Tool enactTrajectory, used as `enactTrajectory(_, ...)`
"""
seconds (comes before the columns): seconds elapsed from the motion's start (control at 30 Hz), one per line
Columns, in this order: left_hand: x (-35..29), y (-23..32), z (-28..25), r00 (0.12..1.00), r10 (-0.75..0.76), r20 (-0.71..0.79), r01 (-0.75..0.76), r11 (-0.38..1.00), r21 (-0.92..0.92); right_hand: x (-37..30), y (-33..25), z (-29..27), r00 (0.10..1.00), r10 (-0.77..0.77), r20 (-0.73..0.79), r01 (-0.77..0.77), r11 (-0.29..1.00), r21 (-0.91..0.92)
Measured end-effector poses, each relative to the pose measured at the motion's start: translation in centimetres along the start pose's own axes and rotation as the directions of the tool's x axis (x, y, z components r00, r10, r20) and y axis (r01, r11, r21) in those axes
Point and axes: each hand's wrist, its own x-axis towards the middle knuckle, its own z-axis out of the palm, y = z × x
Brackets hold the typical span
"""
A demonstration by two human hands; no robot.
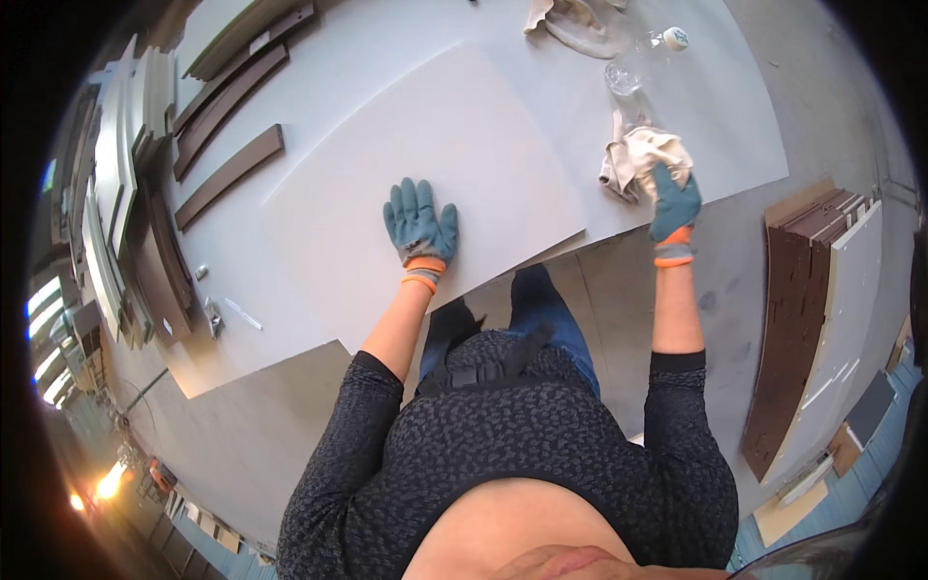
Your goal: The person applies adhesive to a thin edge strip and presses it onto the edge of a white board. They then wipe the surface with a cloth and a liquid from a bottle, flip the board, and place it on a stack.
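Observation:
My left hand (pixel 420 224), in a teal work glove with an orange cuff, lies flat with spread fingers on a large white panel (pixel 454 126). At the right, my right hand (pixel 675 208) wears a matching glove. Its fingers are closed on a crumpled cream cloth rag (pixel 650 155) on the worktable beside the panel. Part of the rag bunches out past the fingers. A clear plastic bottle (pixel 642 68) with a white cap lies on its side just beyond the rag.
Another crumpled rag (pixel 584 27) lies at the far edge. Brown strips (pixel 230 176) and stacked boards (pixel 126 184) line the left side of the worktable (pixel 739 126). Small metal pieces (pixel 213 317) rest near its left front. A tall stack of brown and white boards (pixel 807 319) stands to the right.

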Motion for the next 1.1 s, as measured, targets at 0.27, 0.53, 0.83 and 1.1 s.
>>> enactTrajectory(0.27,0.8,1.8,1.0,0.998,0.029,0.048,-0.029,1.000,-0.002,17.0,4.8,-10.4,0.975,0.210,-0.072,-0.219,0.867,-0.447)
enactTrajectory(0.53,0.7,0.9,0.6,0.999,0.022,0.028,-0.023,0.999,0.030,6.7,2.3,-1.8,0.712,-0.497,0.496,0.653,0.210,-0.728)
enactTrajectory(0.83,0.6,1.0,0.9,1.000,-0.008,0.014,0.008,1.000,0.014,2.7,8.5,0.1,0.630,-0.324,0.706,0.772,0.158,-0.616)
enactTrajectory(1.1,0.1,0.5,1.0,1.000,-0.001,0.010,0.001,1.000,0.004,7.3,1.6,-1.0,0.615,-0.297,0.730,0.776,0.388,-0.496)
